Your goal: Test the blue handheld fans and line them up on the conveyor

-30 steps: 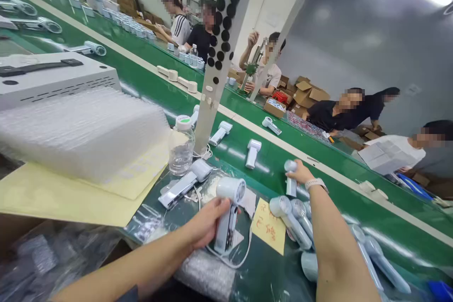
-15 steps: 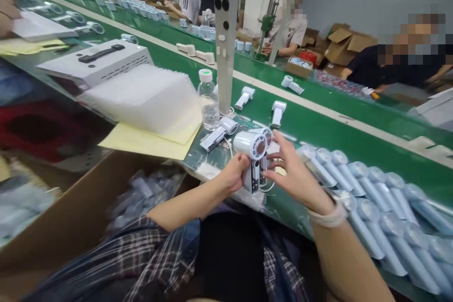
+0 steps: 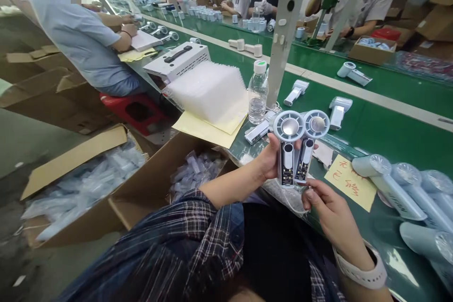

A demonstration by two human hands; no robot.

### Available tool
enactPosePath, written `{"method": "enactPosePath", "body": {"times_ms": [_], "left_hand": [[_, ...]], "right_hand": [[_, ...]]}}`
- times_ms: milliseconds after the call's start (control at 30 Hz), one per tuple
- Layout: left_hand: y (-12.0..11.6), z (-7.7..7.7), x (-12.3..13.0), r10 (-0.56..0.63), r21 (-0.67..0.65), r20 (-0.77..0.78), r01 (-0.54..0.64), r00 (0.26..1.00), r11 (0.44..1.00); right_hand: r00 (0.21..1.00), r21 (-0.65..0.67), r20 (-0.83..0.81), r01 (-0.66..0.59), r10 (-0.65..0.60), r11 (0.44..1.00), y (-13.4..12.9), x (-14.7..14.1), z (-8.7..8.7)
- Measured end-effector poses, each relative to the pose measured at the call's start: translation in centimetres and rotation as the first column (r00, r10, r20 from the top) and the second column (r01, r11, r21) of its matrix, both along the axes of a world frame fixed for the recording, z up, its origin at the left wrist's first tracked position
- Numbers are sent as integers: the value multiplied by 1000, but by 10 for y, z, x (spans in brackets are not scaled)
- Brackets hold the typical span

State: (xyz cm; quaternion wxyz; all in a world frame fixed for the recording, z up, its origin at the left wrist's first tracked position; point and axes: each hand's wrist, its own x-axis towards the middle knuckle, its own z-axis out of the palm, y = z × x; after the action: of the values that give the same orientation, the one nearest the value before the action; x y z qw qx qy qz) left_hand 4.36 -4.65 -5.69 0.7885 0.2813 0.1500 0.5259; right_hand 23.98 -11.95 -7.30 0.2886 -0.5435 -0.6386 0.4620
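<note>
Two small handheld fans stand upright side by side, round heads up and circuit boards showing in their handles. My left hand (image 3: 269, 158) is closed around them from the left, its fingers partly hidden behind the left fan (image 3: 287, 163) and the right fan (image 3: 304, 160). Below and to the right, my right hand (image 3: 327, 205) has thumb and forefinger pinched near a thin white cable (image 3: 295, 210) at the bottom of the right fan. Whatever lies between those fingertips is too small to make out.
A water bottle (image 3: 257, 92) stands behind my left hand, near foam sheets (image 3: 212, 87) on yellow paper. Wrapped fans (image 3: 403, 196) and a yellow note (image 3: 350, 181) lie at the right. Other fans rest on the green belt (image 3: 389, 118). Boxes (image 3: 141, 198) are lower left; people sit nearby.
The view has swung left. Both fans now face me, spread slightly apart. My right hand has dropped from beside the fans to their lower end, its spread fingers now pinched.
</note>
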Motion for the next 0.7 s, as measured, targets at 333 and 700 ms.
{"method": "enactPosePath", "body": {"times_ms": [333,700], "left_hand": [[-5,8,2,99,32,-19,-98,995,995],[-9,-3,11,209,90,-158,-196,965,976]], "right_hand": [[945,30,-253,223,-208,974,-11,-32,10],[877,-35,-359,329,-319,944,-18,-50,-7]]}}
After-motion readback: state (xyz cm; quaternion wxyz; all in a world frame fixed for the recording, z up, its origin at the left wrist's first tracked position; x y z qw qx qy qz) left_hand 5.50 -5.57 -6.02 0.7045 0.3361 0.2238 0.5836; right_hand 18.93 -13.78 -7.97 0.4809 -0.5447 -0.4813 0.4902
